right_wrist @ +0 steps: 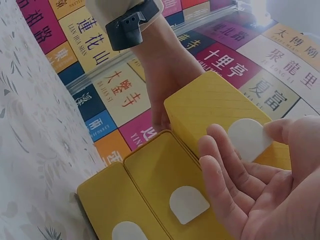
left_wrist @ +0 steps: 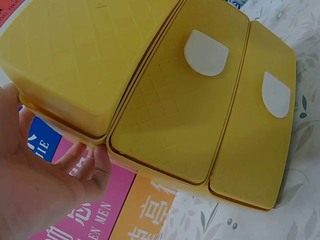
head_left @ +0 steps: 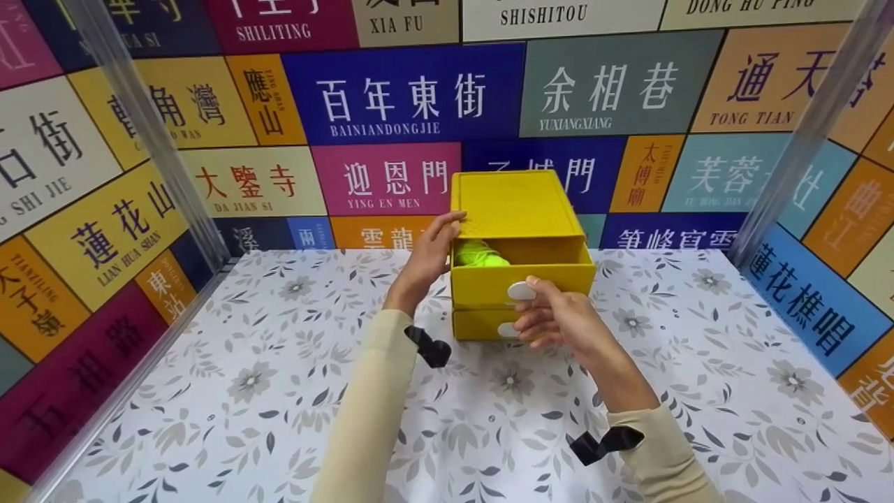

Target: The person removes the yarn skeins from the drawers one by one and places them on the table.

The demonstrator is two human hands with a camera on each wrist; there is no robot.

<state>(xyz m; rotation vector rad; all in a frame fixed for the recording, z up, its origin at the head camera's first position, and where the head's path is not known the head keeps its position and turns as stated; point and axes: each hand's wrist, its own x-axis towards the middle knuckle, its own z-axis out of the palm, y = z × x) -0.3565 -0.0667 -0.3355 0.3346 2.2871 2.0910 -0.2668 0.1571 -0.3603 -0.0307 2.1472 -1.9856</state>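
Observation:
A small yellow drawer unit (head_left: 513, 202) stands on the table with its top drawer (head_left: 552, 286) pulled partly out. Inside that drawer, at the left, lies something bright neon yellow-green and crumpled (head_left: 482, 254). My right hand (head_left: 569, 321) pinches the white pull tab (right_wrist: 248, 139) on the drawer front, thumb at the tab's edge, other fingers loosely bent below. Against the unit's left side rests my left hand (head_left: 431, 255), its fingertips at the upper edge. In the left wrist view, its fingers (left_wrist: 101, 167) touch the side edge beside the pulled-out drawer.
Two lower drawers below are closed, the middle one (left_wrist: 170, 100) and the bottom one (left_wrist: 250, 140), each with a white tab. The table (head_left: 244, 433) has a grey flower-print cover. Behind it rises a wall of coloured sign panels (head_left: 405, 91), with clear corner strips (head_left: 796, 133) at the sides.

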